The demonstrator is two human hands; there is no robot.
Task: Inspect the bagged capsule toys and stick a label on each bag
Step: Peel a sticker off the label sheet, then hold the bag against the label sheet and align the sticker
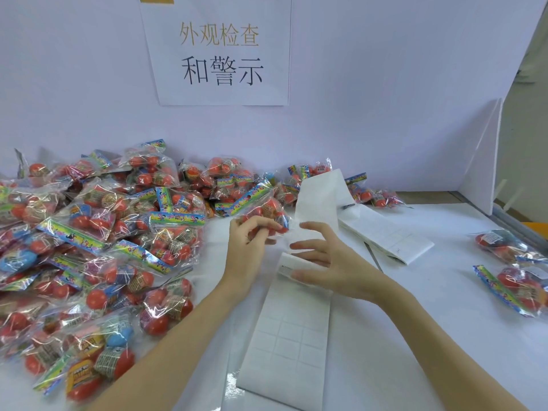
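Clear plastic crinkles in the left hand [252, 241], whose curled fingers pinch a bag of red capsule toys [264, 213] just above the tabletop [415, 321]. Beside it the right hand [323, 262] hovers with fingers spread and relaxed, holding nothing, over a long strip of white labels [293, 330] that runs toward the viewer. A big heap of bagged toys [89, 247] fills the left side; two more bags [516, 268] lie far right. A paper sign [219, 51] hangs on the back wall.
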